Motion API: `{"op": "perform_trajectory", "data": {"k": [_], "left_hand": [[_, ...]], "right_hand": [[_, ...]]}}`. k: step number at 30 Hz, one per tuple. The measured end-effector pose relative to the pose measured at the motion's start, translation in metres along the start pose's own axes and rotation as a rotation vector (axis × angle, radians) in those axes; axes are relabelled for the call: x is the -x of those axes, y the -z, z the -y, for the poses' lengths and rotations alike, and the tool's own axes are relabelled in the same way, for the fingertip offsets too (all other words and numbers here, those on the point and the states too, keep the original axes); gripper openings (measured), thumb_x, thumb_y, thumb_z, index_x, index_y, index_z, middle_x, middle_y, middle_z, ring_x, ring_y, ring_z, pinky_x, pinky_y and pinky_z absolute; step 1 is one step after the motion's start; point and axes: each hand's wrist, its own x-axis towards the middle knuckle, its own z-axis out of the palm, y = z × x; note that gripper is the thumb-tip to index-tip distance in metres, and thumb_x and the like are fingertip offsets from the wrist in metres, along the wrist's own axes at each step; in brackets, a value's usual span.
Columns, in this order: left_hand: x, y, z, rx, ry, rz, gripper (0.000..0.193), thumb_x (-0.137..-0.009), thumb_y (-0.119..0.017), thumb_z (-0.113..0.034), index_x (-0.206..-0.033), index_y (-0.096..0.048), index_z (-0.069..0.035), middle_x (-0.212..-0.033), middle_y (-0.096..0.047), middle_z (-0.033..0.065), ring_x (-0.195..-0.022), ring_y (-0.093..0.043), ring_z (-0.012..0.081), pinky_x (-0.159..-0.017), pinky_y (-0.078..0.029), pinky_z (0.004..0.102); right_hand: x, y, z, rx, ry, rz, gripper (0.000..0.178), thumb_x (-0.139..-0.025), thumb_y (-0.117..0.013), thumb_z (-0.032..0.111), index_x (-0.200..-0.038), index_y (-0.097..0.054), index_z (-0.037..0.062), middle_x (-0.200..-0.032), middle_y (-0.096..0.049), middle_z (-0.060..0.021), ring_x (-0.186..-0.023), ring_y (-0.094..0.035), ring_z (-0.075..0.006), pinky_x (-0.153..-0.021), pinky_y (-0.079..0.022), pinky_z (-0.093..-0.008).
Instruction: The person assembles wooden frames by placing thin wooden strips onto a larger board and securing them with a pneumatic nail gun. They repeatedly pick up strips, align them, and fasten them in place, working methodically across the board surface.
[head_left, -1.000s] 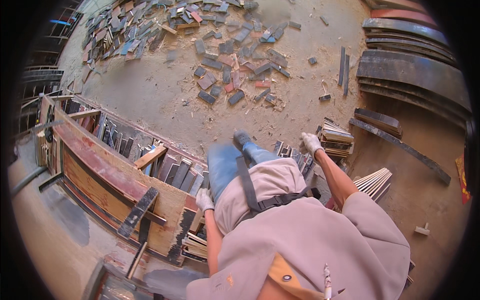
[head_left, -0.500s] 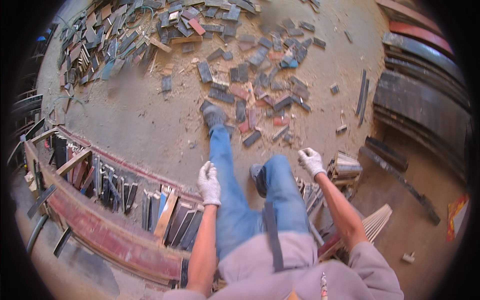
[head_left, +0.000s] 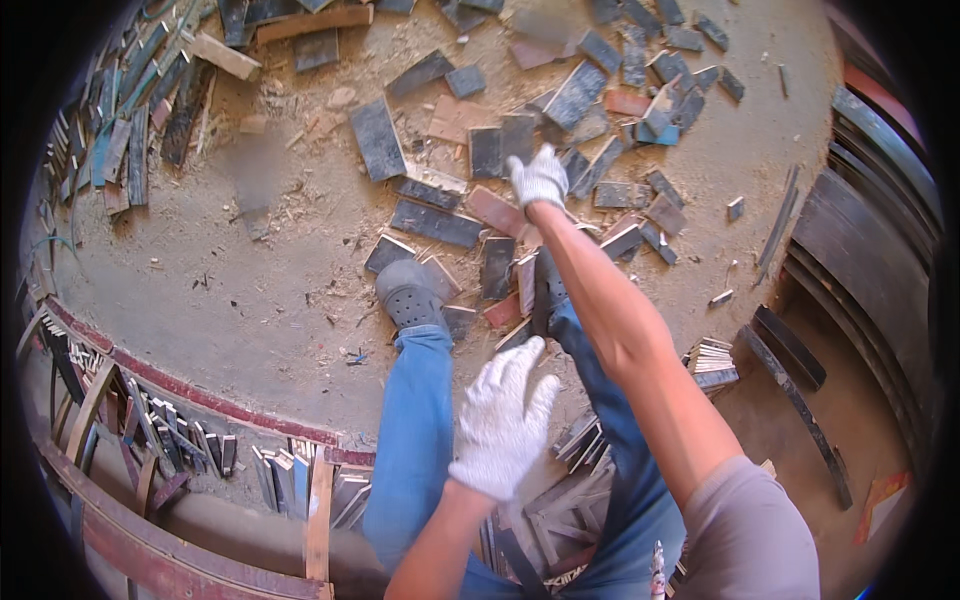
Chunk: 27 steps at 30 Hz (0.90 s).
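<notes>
My right hand (head_left: 540,178), in a white knit glove, is stretched out low over a scatter of short board offcuts, its fingers apart and no piece seen in them. Around it lie a dark offcut (head_left: 487,153), a reddish offcut (head_left: 495,210) and a longer black-faced offcut (head_left: 437,222). My left hand (head_left: 503,420), gloved the same way, hovers in front of my legs with fingers spread and nothing in it. A large dark offcut (head_left: 380,138) lies farther to the left. Whatever is beneath my right palm is hidden.
A heap of wood strips (head_left: 120,150) fills the far left. At the near left, a long reddish board frame (head_left: 200,550) stands beside upright slats (head_left: 285,480). Stacked curved panels (head_left: 870,240) line the right side. My grey clog (head_left: 412,300) rests among offcuts and sawdust.
I have stepped forward and bent down toward the scattered offcuts. My right hand has reached out over them, and my left has come across in front of my legs with its fingers spread.
</notes>
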Motion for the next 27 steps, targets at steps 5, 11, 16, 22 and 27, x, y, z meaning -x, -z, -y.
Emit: {"op": "perform_trajectory", "data": {"k": [5,11,16,22,27], "left_hand": [[-0.005,0.006,0.007,0.000,0.182,-0.012,0.042,-0.094,-0.069,-0.023,-0.131,-0.062,-0.004,-0.122,-0.066,0.0180,-0.114,-0.063,0.0369,-0.098,-0.050,0.0442],[-0.015,0.010,0.005,0.029,0.185,0.025,0.041,-0.094,-0.069,-0.022,-0.131,-0.062,-0.005,-0.122,-0.066,0.0188,-0.114,-0.063,0.0376,-0.098,-0.050,0.0444],[-0.026,0.003,0.010,-0.023,0.186,-0.019,0.038,-0.094,-0.068,-0.018,-0.129,-0.062,-0.004,-0.120,-0.067,0.0190,-0.112,-0.065,0.0380,-0.096,-0.051,0.0451],[-0.042,0.004,0.013,0.184,0.310,-0.126,0.036,-0.095,-0.067,-0.012,-0.129,-0.061,-0.002,-0.117,-0.070,0.0164,-0.105,-0.071,0.0263,-0.093,-0.055,0.0370],[-0.053,-0.025,0.018,0.220,0.377,-0.166,0.039,-0.096,-0.067,-0.018,-0.132,-0.060,-0.003,-0.118,-0.070,0.0172,-0.104,-0.071,0.0262,-0.093,-0.055,0.0371]], "right_hand": [[-0.006,-0.039,0.010,0.017,-0.126,0.051,0.061,-0.078,-0.079,0.052,-0.110,-0.065,0.0012,-0.116,-0.067,-0.0241,-0.110,-0.065,-0.0400,-0.092,-0.052,-0.0483],[0.033,-0.057,0.036,-0.128,-0.025,0.175,0.062,-0.083,-0.073,0.056,-0.106,-0.065,-0.0009,-0.109,-0.067,-0.0273,-0.106,-0.064,-0.0431,-0.091,-0.050,-0.0513],[0.027,-0.074,0.087,-0.287,-0.380,0.035,0.075,-0.070,-0.083,0.057,-0.114,-0.064,-0.0009,-0.115,-0.068,-0.0283,-0.107,-0.067,-0.0430,-0.090,-0.054,-0.0481],[0.035,-0.008,0.057,-0.202,0.066,0.185,0.061,-0.074,-0.076,0.046,-0.112,-0.064,-0.0008,-0.113,-0.068,-0.0282,-0.108,-0.066,-0.0415,-0.093,-0.051,-0.0476],[0.055,0.104,-0.026,-0.217,0.244,0.534,0.053,-0.082,-0.074,0.041,-0.115,-0.054,0.0048,-0.109,-0.066,-0.0272,-0.109,-0.063,-0.0452,-0.092,-0.050,-0.0479]]}}
